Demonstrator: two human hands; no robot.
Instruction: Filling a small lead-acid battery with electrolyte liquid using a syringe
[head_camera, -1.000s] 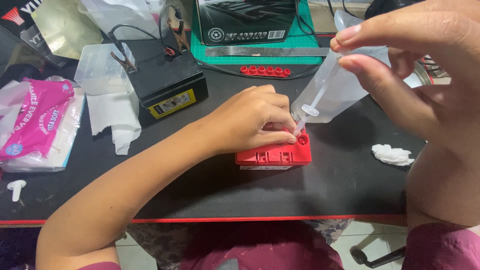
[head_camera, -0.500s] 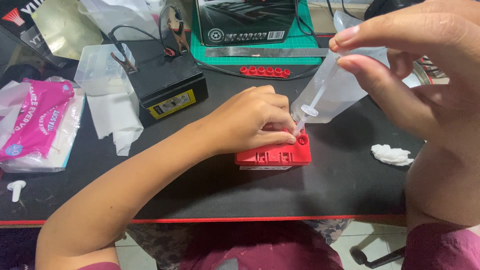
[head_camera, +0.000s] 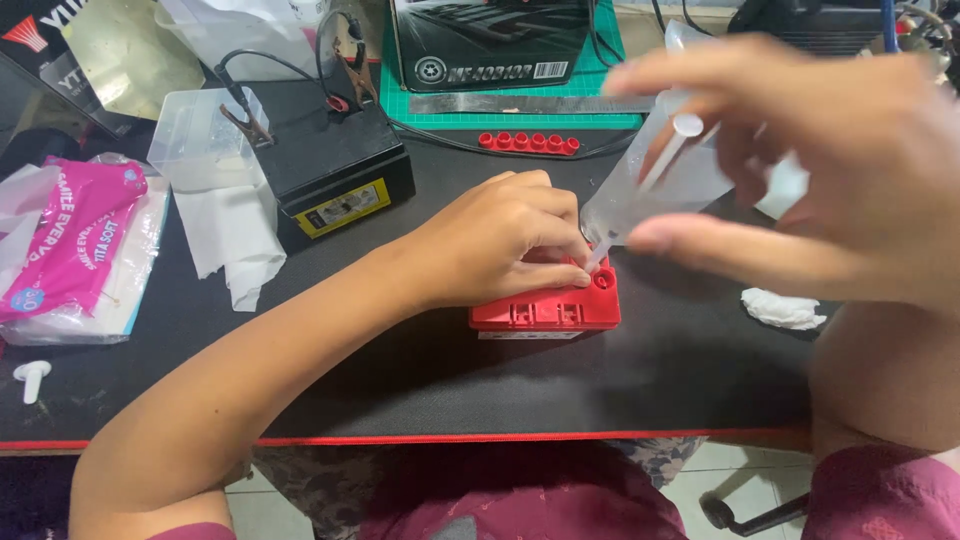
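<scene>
A red box (head_camera: 548, 305) sits near the middle of a black mat (head_camera: 400, 370) on the desk. The left hand (head_camera: 500, 245) rests on top of the box, fingers curled down onto it, pressing it in place. The right hand (head_camera: 800, 170) hovers blurred above and to the right, fingers spread and partly loosened around a clear plastic bag (head_camera: 660, 190) with a thin white tube (head_camera: 640, 195) slanting down; the tube tip meets a round hole at the box's right corner. The right hand covers much of the bag.

Far left stands a black battery (head_camera: 335, 175) with clips attached, touching a clear tub (head_camera: 200, 140) and white paper (head_camera: 235, 235). A pink packet (head_camera: 70, 240) lies at the left edge. Beyond the box lie a strip of red caps (head_camera: 528, 142) and a metal ruler (head_camera: 530, 102). A crumpled white tissue (head_camera: 782, 308) lies to the right.
</scene>
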